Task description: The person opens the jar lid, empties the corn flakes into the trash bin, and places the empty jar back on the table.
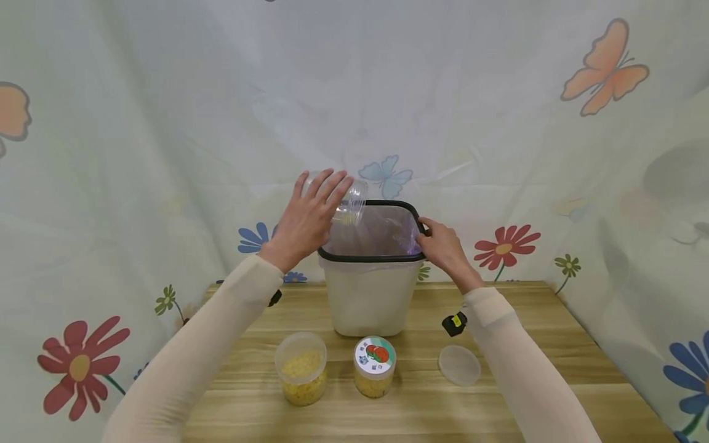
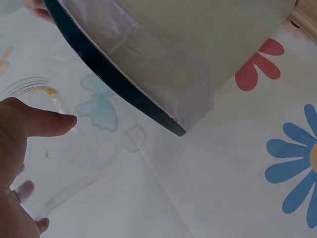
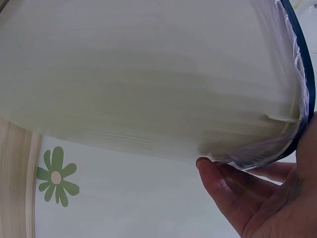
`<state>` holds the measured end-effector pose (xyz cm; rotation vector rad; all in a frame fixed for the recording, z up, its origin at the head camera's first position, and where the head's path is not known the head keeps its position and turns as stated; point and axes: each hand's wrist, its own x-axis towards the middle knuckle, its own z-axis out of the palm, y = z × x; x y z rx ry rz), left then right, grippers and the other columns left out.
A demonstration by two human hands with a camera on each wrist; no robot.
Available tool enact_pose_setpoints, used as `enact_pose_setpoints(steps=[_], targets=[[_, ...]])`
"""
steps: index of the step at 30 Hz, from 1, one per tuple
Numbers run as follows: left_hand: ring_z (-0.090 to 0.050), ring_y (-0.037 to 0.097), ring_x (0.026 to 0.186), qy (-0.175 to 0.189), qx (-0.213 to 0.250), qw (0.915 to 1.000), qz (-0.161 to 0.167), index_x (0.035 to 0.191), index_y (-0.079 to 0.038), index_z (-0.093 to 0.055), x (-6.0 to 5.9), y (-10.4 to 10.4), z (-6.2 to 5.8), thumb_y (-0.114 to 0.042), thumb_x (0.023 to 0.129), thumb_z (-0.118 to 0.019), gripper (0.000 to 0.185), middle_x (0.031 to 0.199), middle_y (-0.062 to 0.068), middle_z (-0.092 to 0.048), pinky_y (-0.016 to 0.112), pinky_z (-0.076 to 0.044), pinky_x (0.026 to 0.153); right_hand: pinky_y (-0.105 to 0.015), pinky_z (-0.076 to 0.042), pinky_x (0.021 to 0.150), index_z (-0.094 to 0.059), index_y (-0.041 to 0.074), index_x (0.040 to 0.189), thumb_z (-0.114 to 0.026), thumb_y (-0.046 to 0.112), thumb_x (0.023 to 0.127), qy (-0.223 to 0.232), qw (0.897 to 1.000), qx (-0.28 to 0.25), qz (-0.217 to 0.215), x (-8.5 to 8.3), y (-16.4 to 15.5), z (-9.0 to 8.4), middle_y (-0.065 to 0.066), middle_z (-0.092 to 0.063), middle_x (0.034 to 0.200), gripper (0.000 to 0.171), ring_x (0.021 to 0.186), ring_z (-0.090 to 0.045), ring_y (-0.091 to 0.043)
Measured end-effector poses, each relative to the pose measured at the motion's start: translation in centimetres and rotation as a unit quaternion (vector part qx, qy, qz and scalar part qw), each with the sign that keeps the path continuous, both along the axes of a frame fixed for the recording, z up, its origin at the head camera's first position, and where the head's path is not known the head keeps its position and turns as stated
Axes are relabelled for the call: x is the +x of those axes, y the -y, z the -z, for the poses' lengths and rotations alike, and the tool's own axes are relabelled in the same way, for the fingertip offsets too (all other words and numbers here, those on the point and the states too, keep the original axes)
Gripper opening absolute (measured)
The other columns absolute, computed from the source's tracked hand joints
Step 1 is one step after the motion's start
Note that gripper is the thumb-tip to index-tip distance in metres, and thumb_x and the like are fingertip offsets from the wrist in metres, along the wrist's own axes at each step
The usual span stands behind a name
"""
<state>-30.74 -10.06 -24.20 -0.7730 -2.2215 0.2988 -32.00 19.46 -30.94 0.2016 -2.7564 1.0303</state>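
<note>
Jar gripped in spread left hand, tilted toward bin; right hand pinches rim.

Head view: we look forward and down over the counter. Left and right wrist views: we face the bin closely; all three share its dark rim.

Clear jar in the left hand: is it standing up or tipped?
Tipped: the left hand holds the clear jar at a slant, its mouth toward the bin.
</note>
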Motion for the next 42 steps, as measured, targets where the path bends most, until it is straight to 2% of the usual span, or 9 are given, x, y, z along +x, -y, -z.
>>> enact_pose_setpoints(steps=[5, 7, 11, 18, 23, 28, 36, 42], targets=[[-0.025, 0.029, 0.148, 0.03, 0.06, 0.9977, -0.004, 0.156, -0.012, -0.021, 0.3, 0.1, 0.3, -0.022, 0.086, -0.072, 0.087, 0.161, 0.008, -0.028, 0.055, -0.021, 0.121, -0.045, -0.053, 0.083, -0.037, 0.012, 0.152, -0.041, 0.033, 0.102, -0.023, 1.0, 0.01, 0.008, 0.2, 0.2, 0.1, -0.022, -0.057, 0.138, 0.054, 0.116, -0.062, -0.038], [-0.025, 0.029, 0.148, 0.038, 0.078, 0.9963, -0.006, 0.155, -0.012, -0.021, 0.4, 0.2, 0.5, -0.023, 0.085, -0.073, 0.088, 0.161, 0.008, -0.028, 0.055, -0.021, 0.121, -0.049, -0.053, 0.089, -0.037, 0.013, 0.152, -0.041, 0.037, 0.102, -0.03, 0.999, 0.012, 0.011, 0.2, 0.3, 0.1, -0.021, -0.055, 0.141, 0.055, 0.12, -0.06, -0.039], [-0.027, 0.029, 0.147, 0.037, 0.105, 0.9937, -0.006, 0.154, -0.01, -0.023, 0.6, 0.5, 0.8, -0.026, 0.083, -0.076, 0.09, 0.159, 0.009, -0.03, 0.055, -0.023, 0.12, -0.055, -0.051, 0.094, -0.038, 0.013, 0.151, -0.042, 0.042, 0.102, -0.045, 0.999, 0.015, 0.01, 0.4, 0.5, 0.0, -0.021, -0.05, 0.146, 0.057, 0.122, -0.058, -0.04], [-0.028, 0.03, 0.146, 0.035, 0.152, 0.9878, 0.004, 0.154, -0.008, -0.021, 1.1, 0.8, 1.1, -0.03, 0.083, -0.077, 0.094, 0.158, 0.011, -0.03, 0.055, -0.025, 0.119, -0.058, -0.033, 0.114, -0.038, 0.009, 0.151, -0.044, 0.044, 0.102, -0.074, 0.997, 0.021, -0.006, 1.0, 0.9, -0.4, -0.018, -0.04, 0.154, 0.06, 0.142, -0.037, -0.039], [-0.027, 0.031, 0.146, 0.039, 0.188, 0.9814, 0.009, 0.154, -0.007, -0.021, 1.4, 1.0, 1.4, -0.031, 0.082, -0.078, 0.095, 0.158, 0.011, -0.03, 0.053, -0.024, 0.12, -0.057, -0.03, 0.116, -0.037, 0.011, 0.151, -0.045, 0.044, 0.101, -0.098, 0.994, 0.036, -0.027, 1.8, 1.2, -0.7, -0.017, -0.037, 0.156, 0.061, 0.144, -0.035, -0.038], [-0.029, 0.03, 0.146, 0.026, 0.209, 0.9773, 0.023, 0.153, -0.007, -0.023, 1.8, 1.2, 1.8, -0.029, 0.08, -0.08, 0.095, 0.157, 0.012, -0.032, 0.053, -0.025, 0.119, -0.06, -0.032, 0.113, -0.034, 0.016, 0.153, -0.049, 0.043, 0.1, -0.135, 0.987, 0.068, -0.048, 2.6, 1.4, -0.9, -0.016, -0.033, 0.158, 0.062, 0.143, -0.035, -0.041], [-0.034, 0.029, 0.143, 0.014, 0.237, 0.9707, 0.035, 0.153, -0.006, -0.025, 2.8, 1.3, 2.6, -0.03, 0.078, -0.081, 0.097, 0.153, 0.013, -0.037, 0.052, -0.029, 0.117, -0.061, -0.032, 0.113, -0.035, 0.019, 0.153, -0.058, 0.047, 0.094, -0.206, 0.97, 0.118, -0.048, 4.3, 1.5, -1.2, -0.017, -0.036, 0.156, 0.07, 0.14, -0.038, -0.042], [-0.037, 0.029, 0.14, 0.006, 0.248, 0.9676, 0.044, 0.152, -0.005, -0.026, 3.5, 1.1, 2.9, -0.029, 0.076, -0.082, 0.098, 0.152, 0.014, -0.039, 0.05, -0.031, 0.116, -0.06, -0.029, 0.115, -0.034, 0.02, 0.154, -0.061, 0.049, 0.091, -0.229, 0.962, 0.138, -0.054, 5.3, 1.4, -1.1, -0.016, -0.035, 0.157, 0.075, 0.142, -0.036, -0.04]])
